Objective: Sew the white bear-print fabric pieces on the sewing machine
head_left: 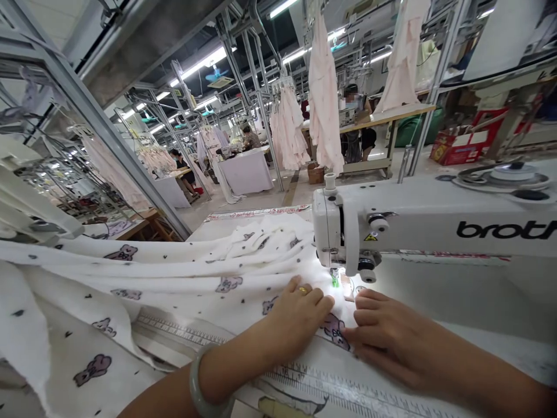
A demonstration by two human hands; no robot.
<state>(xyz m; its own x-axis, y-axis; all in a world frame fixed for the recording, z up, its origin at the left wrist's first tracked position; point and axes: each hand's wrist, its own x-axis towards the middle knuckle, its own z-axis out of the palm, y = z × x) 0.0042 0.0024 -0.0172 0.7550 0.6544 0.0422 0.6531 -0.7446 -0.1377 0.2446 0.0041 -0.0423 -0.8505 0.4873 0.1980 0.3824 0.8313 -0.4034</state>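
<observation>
A white fabric printed with grey bears (pixel 174 273) is spread across the counter (pixel 439 293), and its near edge is laid up against the presser foot (pixel 335 280) of a white sewing machine (pixel 418 217). The left hand (pixel 300 316) is laid flat on the fabric just left of the foot, its fingers stretched out and close together, with nothing gripped. A gold ring (pixel 303 289) is worn on one finger and a pale green bangle (pixel 198 383) on the wrist. The right hand (pixel 383 334) is pressed flat on the fabric just beside the left, in front of the foot, its fingers likewise extended and nothing held. A printed ruler scale (pixel 331 390) is seen on the counter beneath the wrists. Pale pink garments (pixel 324 93) are hung from rails well behind the machine.
</observation>
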